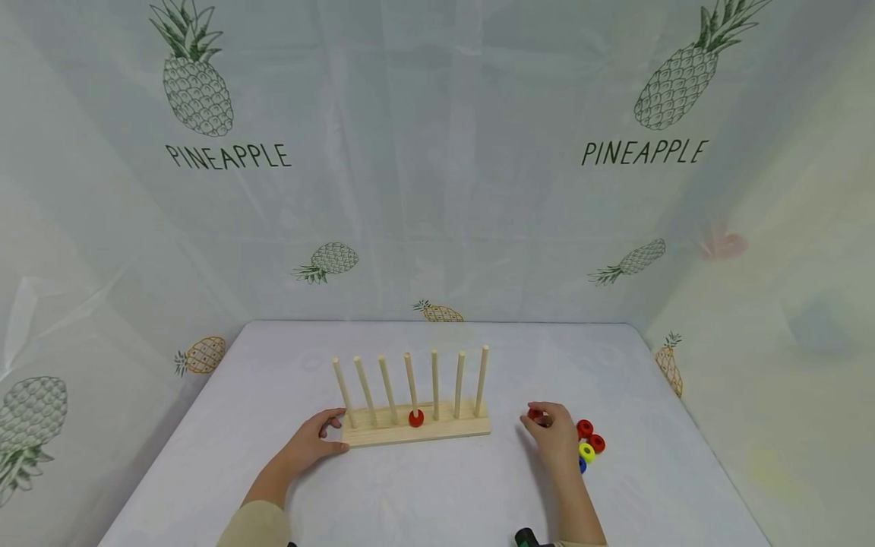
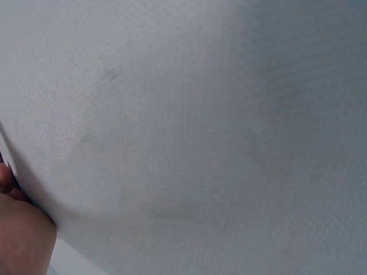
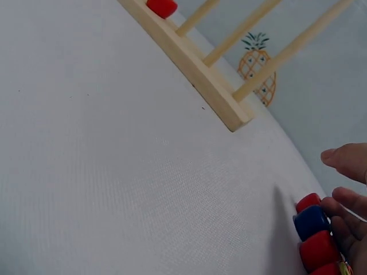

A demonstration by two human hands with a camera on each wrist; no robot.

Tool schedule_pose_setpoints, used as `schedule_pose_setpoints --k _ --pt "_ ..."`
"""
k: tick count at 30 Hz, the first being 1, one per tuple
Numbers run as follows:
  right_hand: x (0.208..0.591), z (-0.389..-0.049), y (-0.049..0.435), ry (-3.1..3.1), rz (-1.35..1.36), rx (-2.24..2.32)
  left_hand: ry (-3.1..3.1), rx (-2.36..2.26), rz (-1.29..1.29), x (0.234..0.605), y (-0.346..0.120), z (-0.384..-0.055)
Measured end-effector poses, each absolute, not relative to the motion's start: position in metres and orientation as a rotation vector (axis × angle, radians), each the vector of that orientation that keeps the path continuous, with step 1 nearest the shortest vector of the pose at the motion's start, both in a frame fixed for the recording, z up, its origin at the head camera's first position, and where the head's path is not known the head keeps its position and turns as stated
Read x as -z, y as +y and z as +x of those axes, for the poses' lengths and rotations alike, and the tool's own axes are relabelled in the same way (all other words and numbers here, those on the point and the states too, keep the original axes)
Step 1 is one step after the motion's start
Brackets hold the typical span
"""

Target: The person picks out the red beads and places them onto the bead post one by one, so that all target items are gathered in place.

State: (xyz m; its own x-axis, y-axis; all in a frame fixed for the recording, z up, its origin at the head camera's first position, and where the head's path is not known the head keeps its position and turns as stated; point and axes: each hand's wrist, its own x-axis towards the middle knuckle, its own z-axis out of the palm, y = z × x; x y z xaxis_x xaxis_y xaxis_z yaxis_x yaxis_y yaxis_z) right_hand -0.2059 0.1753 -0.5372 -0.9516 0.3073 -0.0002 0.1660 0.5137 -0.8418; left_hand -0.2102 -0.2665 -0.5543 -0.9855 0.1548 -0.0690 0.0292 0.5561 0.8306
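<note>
A wooden peg stand (image 1: 422, 434) with several upright pegs lies across the middle of the table. One red bead (image 1: 416, 418) sits low on its middle peg. My left hand (image 1: 309, 443) grips the stand's left end, thumb at the front edge and fingers behind. The left wrist view catches only part of that hand (image 2: 24, 235). To the right of the stand, my right hand (image 1: 557, 438) holds another red bead (image 1: 535, 414) between thumb and fingers. In the right wrist view, thumb and fingers (image 3: 351, 215) show at the right edge; the held bead cannot be made out there.
Beside the right hand lie loose beads: red ones (image 1: 585, 428), a yellow one (image 1: 587, 453) and a partly hidden blue one (image 1: 582, 465). A white cloth covers the table (image 1: 424, 494). Behind it hangs a pineapple-print curtain (image 1: 437, 190).
</note>
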Motion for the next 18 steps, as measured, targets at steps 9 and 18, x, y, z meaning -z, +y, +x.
schedule_pose_setpoints --k 9,18 --pt "0.541 -0.2097 0.1748 -2.58 -0.464 -1.414 2.643 -1.433 0.126 0.5504 -0.2639 -0.2087" --pt "0.5385 -0.2126 0.1749 -2.582 -0.526 -1.414 2.634 -1.437 0.131 0.5509 -0.2644 -0.2089"
